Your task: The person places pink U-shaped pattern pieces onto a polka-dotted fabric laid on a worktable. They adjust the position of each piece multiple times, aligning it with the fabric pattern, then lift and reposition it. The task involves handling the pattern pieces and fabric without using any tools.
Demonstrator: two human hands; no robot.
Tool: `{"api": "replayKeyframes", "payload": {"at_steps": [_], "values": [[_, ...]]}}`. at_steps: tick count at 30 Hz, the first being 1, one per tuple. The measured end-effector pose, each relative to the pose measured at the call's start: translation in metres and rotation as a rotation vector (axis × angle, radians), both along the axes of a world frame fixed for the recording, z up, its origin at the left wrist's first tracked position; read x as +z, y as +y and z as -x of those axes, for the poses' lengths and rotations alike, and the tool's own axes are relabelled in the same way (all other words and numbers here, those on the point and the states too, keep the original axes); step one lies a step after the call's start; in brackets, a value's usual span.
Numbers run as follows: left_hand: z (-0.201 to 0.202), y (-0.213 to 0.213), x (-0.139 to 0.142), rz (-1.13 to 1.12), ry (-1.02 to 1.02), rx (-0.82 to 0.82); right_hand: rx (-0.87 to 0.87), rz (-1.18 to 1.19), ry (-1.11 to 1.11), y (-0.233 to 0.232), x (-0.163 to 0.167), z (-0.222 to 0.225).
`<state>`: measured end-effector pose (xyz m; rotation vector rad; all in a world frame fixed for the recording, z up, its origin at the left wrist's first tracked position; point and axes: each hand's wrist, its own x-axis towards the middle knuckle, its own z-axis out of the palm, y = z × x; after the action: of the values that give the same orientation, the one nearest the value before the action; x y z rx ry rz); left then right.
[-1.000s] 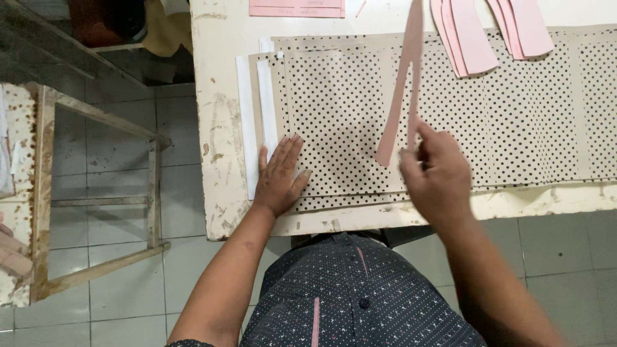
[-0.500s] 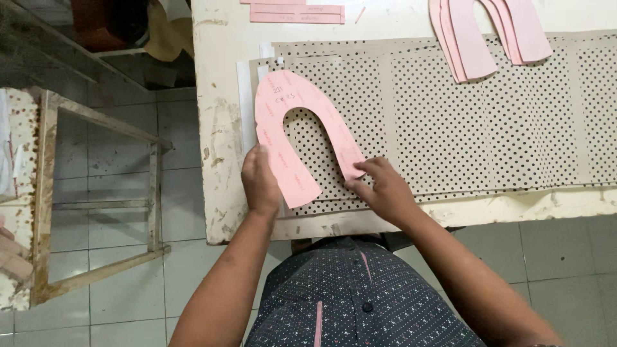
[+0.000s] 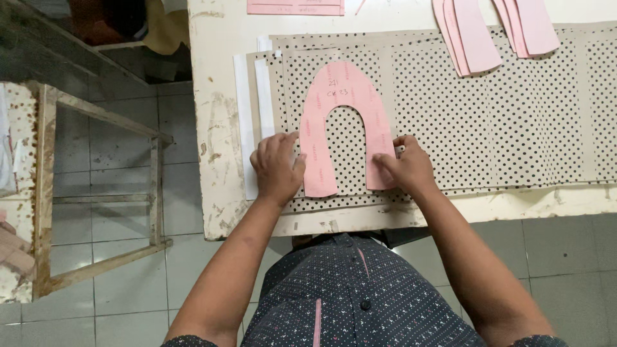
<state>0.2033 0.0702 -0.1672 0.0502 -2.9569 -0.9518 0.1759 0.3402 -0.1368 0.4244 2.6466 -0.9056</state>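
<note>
Head: pink pattern (image 3: 321, 122) legs' ends under hands (image 3: 277, 168).

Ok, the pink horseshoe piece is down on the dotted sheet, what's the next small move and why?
Probably press it flat and hold it steady. The pink U-shaped pattern lies flat on the perforated sheet, arch away from the person. The left hand presses its left leg and the right hand its right leg, both near the sheet's front edge, so it seems placed and ready for holding.
</note>
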Motion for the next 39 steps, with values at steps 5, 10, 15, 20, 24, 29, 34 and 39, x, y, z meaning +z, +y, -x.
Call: {"api": "replayKeyframes", "payload": {"at_steps": [5,10,15,20,24,29,34,39], "values": [[0.0,-0.025,-0.011,0.117,0.079,-0.231,0.045,-0.051,0.119,0.001,-0.008,0.001],[0.012,-0.035,-0.016,0.172,0.062,-0.286,-0.108,0.134,0.057,-0.002,-0.014,0.003],[0.014,-0.038,-0.02,0.151,0.11,-0.275,-0.104,0.149,0.146,-0.005,-0.019,0.002],[0.015,-0.039,-0.025,0.144,0.106,-0.263,0.046,-0.063,0.267,-0.002,-0.028,-0.002],[0.016,-0.037,-0.028,0.121,0.086,-0.248,0.171,-0.137,0.441,0.008,-0.03,-0.004],[0.016,-0.036,-0.029,0.085,0.089,-0.248,0.236,0.081,0.311,0.024,-0.019,-0.002],[0.015,-0.038,-0.027,0.06,0.097,-0.237,0.216,0.21,0.237,0.029,-0.014,0.001],[0.016,-0.042,-0.024,0.025,0.115,-0.238,0.128,0.187,0.405,0.035,-0.018,-0.005]]}}
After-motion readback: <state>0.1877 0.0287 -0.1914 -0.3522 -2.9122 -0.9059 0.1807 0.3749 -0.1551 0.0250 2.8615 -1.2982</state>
